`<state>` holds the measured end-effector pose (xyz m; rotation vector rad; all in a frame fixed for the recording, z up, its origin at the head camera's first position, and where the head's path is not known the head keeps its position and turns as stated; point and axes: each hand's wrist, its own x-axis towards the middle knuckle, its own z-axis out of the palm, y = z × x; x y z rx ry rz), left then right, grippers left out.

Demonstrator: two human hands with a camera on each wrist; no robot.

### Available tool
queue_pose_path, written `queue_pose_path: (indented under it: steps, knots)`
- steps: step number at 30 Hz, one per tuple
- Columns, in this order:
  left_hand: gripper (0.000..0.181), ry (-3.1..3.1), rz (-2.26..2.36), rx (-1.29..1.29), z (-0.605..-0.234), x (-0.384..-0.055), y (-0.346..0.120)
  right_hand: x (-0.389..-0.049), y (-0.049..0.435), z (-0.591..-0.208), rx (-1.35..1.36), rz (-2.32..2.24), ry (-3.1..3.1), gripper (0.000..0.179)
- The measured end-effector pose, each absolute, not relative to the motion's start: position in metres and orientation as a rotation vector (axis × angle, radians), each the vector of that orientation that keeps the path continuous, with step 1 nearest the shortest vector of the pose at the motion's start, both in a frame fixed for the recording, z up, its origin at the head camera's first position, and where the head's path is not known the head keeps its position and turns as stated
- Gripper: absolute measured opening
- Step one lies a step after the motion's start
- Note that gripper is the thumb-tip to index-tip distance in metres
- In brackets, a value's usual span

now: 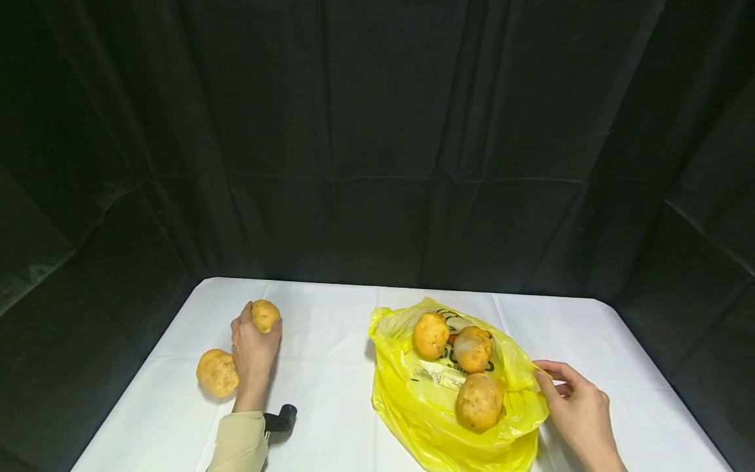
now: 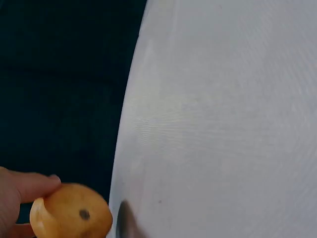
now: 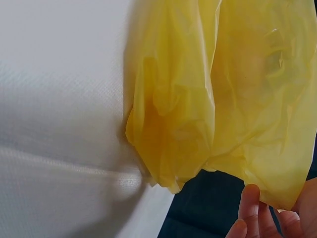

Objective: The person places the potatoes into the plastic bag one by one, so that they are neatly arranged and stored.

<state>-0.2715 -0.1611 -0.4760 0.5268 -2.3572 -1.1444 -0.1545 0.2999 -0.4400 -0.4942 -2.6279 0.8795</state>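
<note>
At the table's left side, my left hand (image 1: 255, 347) grips a potato (image 1: 265, 316) between thumb and fingers. The left wrist view shows this potato (image 2: 74, 213) with a dark spot on its skin. Another potato (image 1: 217, 373) lies just left of that wrist. On the right, my right hand (image 1: 575, 403) pinches the rim of a yellow plastic bag (image 1: 401, 400), whose mouth is spread wide. Inside the bag are potatoes: one at the back left (image 1: 431, 335), one in the middle (image 1: 473, 349) and a larger one nearer me (image 1: 480, 402). In the right wrist view, fingers (image 3: 251, 208) hold the edge of the bag (image 3: 173, 99).
A white cloth (image 1: 324, 373) covers the table. Black curtains (image 1: 377, 131) hang behind it and at both sides. The black wrist camera mount (image 1: 283, 418) sticks out from the left sleeve (image 1: 238, 442).
</note>
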Motion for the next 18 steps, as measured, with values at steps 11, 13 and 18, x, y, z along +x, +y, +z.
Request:
queue_pose_path:
  steps: [11, 13, 18]
  knots:
    - [0.069, -2.338, -1.621, 0.453, -0.462, -0.264, -0.161, -0.152, 0.300, -0.438, -0.457, 0.882, -2.618, 0.025]
    - [0.069, -2.322, -1.706, 0.439, -0.460, -0.263, -0.160, -0.152, 0.300, -0.438, -0.455, 0.881, -2.619, 0.025]
    - [0.072, -2.277, -1.897, 0.402, -0.458, -0.261, -0.158, -0.152, 0.300, -0.438, -0.453, 0.881, -2.617, 0.025]
